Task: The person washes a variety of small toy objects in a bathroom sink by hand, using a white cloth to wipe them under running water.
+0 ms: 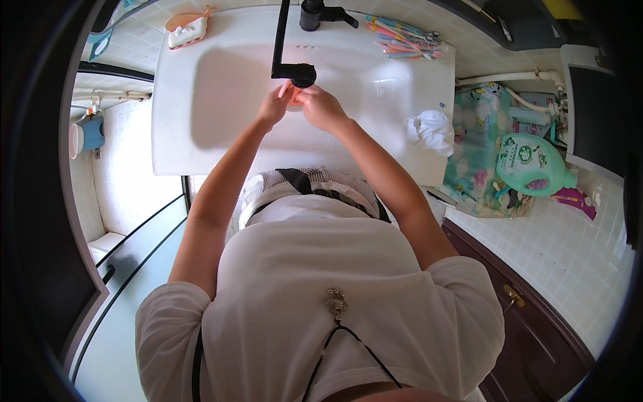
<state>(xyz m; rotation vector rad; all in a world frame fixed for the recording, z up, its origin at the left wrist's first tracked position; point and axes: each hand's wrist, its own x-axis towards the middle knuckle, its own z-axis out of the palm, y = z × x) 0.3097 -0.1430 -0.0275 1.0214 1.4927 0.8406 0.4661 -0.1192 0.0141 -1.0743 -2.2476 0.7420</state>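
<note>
Over the white sink basin [221, 100], both my hands meet just under the end of a black faucet spout [303, 75]. A small orange-pink thing [293, 99] is between them; its kind is unclear, as the spout and my fingers cover much of it. My left hand [273, 108] has its fingers closed on the left side of it. From the other side, my right hand [323, 109] grips it with bent fingers.
Behind the basin stands a black tap with a lever [311, 17]. Several toothbrushes [405, 40] lie at the back right, a soap dish [186, 32] at the back left. A crumpled white cloth [432, 130] rests on the right rim. A green jug [532, 163] stands further right.
</note>
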